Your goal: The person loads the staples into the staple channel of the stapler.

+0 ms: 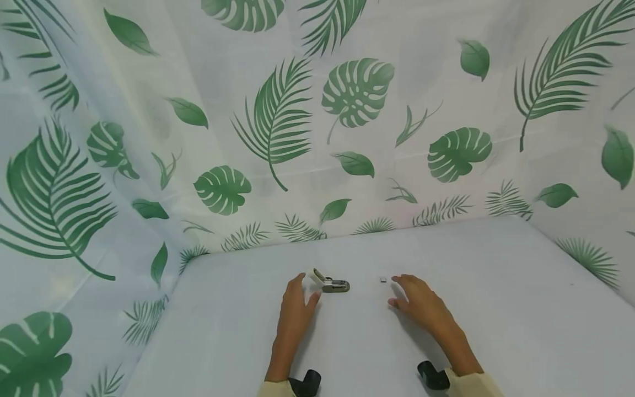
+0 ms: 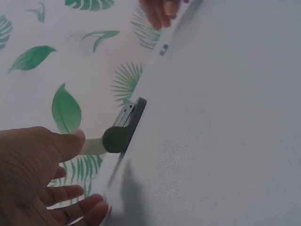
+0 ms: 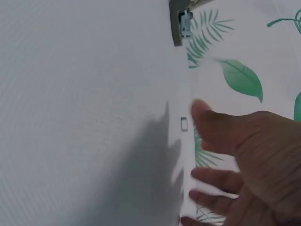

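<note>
A small stapler (image 1: pixel 335 285) lies on the white table with its cream top arm (image 1: pixel 317 276) raised, leaving the metal staple channel (image 2: pixel 124 114) exposed. My left hand (image 1: pixel 294 311) is at its left end, thumb and fingers spread apart around the raised arm. In the left wrist view the thumb overlaps the arm's end; whether they touch, I cannot tell. To the right lies a short strip of staples (image 1: pixel 383 279), seen as a small block (image 3: pixel 184 124) in the right wrist view. Just beside it hovers my right hand (image 1: pixel 421 303), fingers loosely extended and holding nothing.
The white table (image 1: pixel 223 331) meets a leaf-printed curtain (image 1: pixel 297 193) at the back and both sides. Black wrist straps (image 1: pixel 434 376) sit at the cuffs of the pale sleeves. Shadows of the hands fall on the tabletop.
</note>
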